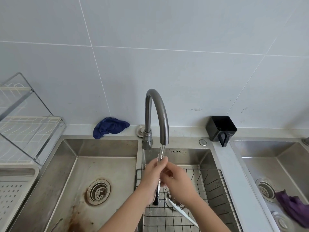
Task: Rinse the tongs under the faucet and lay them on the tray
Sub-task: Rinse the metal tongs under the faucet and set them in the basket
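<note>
Metal tongs [157,195] stand nearly upright under the running grey faucet [157,113], over the middle sink basin. Water falls from the spout onto their upper end. My left hand [153,174] grips the tongs around the middle. My right hand [177,181] is pressed against them from the right, its fingers curled over the metal near the top. The lower end of the tongs sticks out below my hands. The white perforated tray [15,186] lies at the far left on the counter.
A black wire basket [215,185] sits in the middle basin with a white utensil [182,213] in it. The left basin [93,173] has a rusty drain. Also here: a blue cloth [110,127], a black holder [220,129], a dish rack [25,121], a purple cloth [292,206].
</note>
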The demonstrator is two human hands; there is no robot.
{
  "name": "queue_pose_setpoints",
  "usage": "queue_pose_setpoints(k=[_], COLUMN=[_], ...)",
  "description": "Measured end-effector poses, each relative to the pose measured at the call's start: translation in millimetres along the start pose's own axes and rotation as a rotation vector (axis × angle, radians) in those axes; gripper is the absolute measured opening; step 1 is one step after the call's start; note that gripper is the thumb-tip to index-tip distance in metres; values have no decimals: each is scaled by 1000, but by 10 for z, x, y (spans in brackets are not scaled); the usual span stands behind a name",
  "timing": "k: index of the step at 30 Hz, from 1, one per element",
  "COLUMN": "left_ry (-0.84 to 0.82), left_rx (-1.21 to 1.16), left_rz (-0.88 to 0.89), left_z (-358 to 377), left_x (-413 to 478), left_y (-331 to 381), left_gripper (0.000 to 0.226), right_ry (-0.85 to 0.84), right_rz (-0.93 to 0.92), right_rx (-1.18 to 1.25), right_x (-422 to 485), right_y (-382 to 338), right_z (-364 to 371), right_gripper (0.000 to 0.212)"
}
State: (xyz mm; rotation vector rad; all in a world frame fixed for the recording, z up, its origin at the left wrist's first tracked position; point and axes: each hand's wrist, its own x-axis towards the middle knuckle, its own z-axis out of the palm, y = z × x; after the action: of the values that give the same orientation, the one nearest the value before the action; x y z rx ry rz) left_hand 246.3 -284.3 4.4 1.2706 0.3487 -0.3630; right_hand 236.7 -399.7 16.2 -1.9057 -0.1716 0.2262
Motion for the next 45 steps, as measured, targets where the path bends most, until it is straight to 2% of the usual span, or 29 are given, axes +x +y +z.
queue_pose_setpoints(k=[1, 3, 5, 6, 10, 14, 18, 22, 24, 26, 28, 29, 32, 39, 42, 45], left_ry=[6, 12, -7, -19, -24, 76, 153, 243, 302, 304, 299, 301, 317, 338, 290, 272], left_rx=[4, -48, -50, -29, -98, -128, 14, 109, 117, 84, 64, 55, -21, -47, -93, -210], left_rz=[-6, -43, -79, -87, -113, -48, 1, 21, 42, 52, 42, 36, 9, -62, -93, -97], left_z=[17, 42, 41, 33, -5, 4, -10, -41, -71, -90, -109, -122, -156, -256, -324, -444], left_x=[19, 51, 70, 71, 70, 139, 242, 346, 401, 447, 456, 457, 464, 465, 466, 454], left_y=[16, 44, 59, 53, -9, -16, -29, -26, -2, 19, 44, 62, 127, 119, 33, -23], left_gripper=[44, 38, 36, 35, 27, 12, 9, 10, 15, 22, 24, 24, 27, 48, 44, 31], right_ry=[63, 301, 477, 461, 141, -41, 15, 181, 211, 186, 105, 71, 42, -48, -115, -144], right_rz=[47, 158, 253, 296, 366, 375, 327, 218, 205, 234, 271, 279, 292, 316, 330, 266], right_rx=[129, 320, 320, 304, 391, 538, 463, 182, 64, -10, -70, -102, -115, -191, -181, -253], right_x=[-16, -43, -60, -63, -96, -188, -187, -145, -142, -126, -84, -61, -7, -23, 60, 206], right_y=[13, 63, 130, 152, 165, 171, 275, 363, 391, 406, 422, 419, 419, 445, 359, 268], right_z=[-2, -13, -43, -60, -29, 127, 149, 71, 28, -23, -68, -82, -98, -90, -94, -50], right_gripper=[27, 19, 14, 13, 29, 38, 45, 19, 17, 23, 9, 9, 26, 18, 19, 14])
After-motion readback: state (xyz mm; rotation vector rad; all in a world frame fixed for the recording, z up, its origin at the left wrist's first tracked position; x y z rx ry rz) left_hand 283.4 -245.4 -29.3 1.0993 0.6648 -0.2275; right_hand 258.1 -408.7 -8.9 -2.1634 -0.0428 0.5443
